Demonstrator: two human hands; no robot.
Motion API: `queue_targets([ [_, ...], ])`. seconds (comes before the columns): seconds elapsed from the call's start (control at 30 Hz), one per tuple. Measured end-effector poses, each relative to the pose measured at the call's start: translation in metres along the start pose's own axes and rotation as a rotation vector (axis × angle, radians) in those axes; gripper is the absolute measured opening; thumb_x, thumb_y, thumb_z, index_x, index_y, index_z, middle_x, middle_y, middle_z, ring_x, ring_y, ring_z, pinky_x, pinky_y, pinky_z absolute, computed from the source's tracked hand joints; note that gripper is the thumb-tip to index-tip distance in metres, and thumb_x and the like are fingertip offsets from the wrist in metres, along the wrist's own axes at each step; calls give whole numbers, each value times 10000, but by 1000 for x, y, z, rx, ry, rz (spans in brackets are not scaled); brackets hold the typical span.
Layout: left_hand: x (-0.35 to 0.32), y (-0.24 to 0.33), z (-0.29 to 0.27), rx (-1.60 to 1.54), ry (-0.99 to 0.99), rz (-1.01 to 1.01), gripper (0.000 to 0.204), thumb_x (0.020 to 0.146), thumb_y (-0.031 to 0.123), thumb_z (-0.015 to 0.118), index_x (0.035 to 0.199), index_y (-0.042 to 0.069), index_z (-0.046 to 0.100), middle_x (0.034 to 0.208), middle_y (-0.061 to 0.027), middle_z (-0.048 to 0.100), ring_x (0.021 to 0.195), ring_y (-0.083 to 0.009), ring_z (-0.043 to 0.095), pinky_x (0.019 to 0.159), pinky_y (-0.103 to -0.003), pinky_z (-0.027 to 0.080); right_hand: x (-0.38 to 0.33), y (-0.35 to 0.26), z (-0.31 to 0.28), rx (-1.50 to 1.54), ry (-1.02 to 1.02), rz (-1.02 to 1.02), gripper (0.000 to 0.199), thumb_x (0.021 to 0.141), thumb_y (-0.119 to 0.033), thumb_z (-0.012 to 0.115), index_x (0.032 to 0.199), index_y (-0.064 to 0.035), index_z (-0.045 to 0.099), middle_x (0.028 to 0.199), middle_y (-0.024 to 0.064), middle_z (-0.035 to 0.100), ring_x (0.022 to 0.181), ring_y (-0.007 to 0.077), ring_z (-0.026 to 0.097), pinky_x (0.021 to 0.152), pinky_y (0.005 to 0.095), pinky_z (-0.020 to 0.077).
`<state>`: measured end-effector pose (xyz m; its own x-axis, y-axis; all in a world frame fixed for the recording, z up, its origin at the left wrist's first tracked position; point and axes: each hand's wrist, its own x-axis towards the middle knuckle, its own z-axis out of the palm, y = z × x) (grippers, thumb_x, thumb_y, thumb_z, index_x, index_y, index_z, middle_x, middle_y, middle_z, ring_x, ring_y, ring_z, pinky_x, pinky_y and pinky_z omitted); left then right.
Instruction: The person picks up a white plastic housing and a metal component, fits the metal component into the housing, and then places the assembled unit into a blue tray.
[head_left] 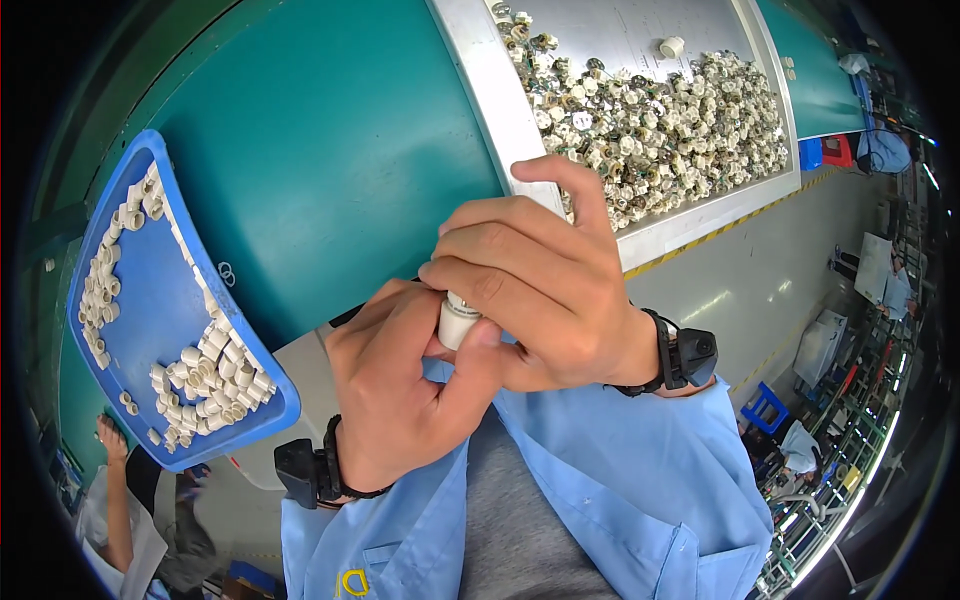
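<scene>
Close in front of my chest, both hands meet on one small white plastic cylinder [458,328]. My left hand [400,375] is closed round its lower part, with the thumb along its side. Over its top curl the fingers of my right hand [550,290], the index finger sticking out apart from the rest. A darker ring shows near the cylinder's upper end; the top itself is mostly hidden by my fingers. To the left, a blue tray [285,395] holds many white plastic sleeves [215,385].
A metal-rimmed tray [490,90] at the upper right holds a heap of small white parts with dark wires [670,130]; one white cylinder [671,47] lies apart. Two thin rings [226,273] lie on the green table [340,150]. At lower left is a co-worker's hand [112,440].
</scene>
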<state>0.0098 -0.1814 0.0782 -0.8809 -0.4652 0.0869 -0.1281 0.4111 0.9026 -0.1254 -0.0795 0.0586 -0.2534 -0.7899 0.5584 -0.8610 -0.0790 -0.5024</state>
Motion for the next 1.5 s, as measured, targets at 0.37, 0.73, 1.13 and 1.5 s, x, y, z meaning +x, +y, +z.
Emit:
queue_targets([
  [0.37, -1, -1, 1, -203, -1, -63, 147, 873, 86, 677, 845, -43, 613, 639, -80, 571, 564, -184, 526, 514, -314, 395, 7, -5, 0, -28, 66, 47, 242, 868, -303, 670, 868, -67, 724, 864, 46, 702, 787, 220, 695, 978, 467, 388],
  [0.73, -6, 0, 9, -273, 49, -14, 200, 930, 137, 649, 925, -60, 615, 585, -42, 506, 528, -122, 448, 491, -272, 345, 6, -4, -2, 73, 80, 28, 232, 878, -310, 693, 858, -83, 735, 861, 22, 717, 789, 203, 704, 964, 450, 399],
  [1.13, -6, 3, 4, -226, 4, -66, 209, 941, 126, 636, 973, -81, 628, 623, -67, 579, 544, -114, 536, 513, -245, 408, 4, 1, -5, 194, 12, 45, 211, 788, -233, 751, 920, -69, 737, 932, 48, 726, 860, 200, 708, 982, 436, 377],
  [1.5, -1, -16, -4, -730, -72, -68, 444, 995, 299, 556, 1224, -81, 578, 1006, -200, 728, 979, -255, 699, 907, -359, 496, 53, 40, -42, 714, -325, 121, 186, 840, -113, 720, 1013, -44, 713, 1010, 87, 697, 916, 254, 662, 913, 395, 454],
])
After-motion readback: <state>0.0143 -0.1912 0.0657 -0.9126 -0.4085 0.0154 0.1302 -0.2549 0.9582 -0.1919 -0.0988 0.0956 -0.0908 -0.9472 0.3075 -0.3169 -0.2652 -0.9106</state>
